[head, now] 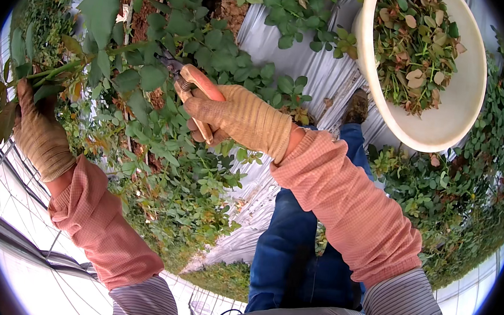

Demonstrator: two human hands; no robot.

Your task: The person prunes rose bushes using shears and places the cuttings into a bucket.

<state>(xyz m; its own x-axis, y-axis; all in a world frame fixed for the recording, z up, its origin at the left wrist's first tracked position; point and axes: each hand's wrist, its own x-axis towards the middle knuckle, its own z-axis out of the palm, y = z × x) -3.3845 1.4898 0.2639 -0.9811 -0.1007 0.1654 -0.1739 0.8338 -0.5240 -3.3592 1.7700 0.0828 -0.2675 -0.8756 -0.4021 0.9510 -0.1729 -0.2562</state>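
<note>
On the left, my left hand (42, 139), in a tan knit glove, grips a leafy green stem (59, 71), probably of a rose bush. Leaves partly cover its fingertips. My right hand (250, 117), gloved alike, holds a pair of pruning shears (204, 82) with orange-red and wooden-looking handles and a coil spring. The dark blades (170, 62) point up and left among the leaves, right of the gripped stem. Foliage hides the blade tips, so I cannot tell whether they touch a stem.
A white plastic tub (472, 95) at upper right holds a heap of leafy cuttings (416, 50). Pale plastic sheeting (295, 58) covers the ground between plant rows. Reddish soil (232, 11) shows under the bushes (178, 187). My boot (356, 107) stands beside the tub.
</note>
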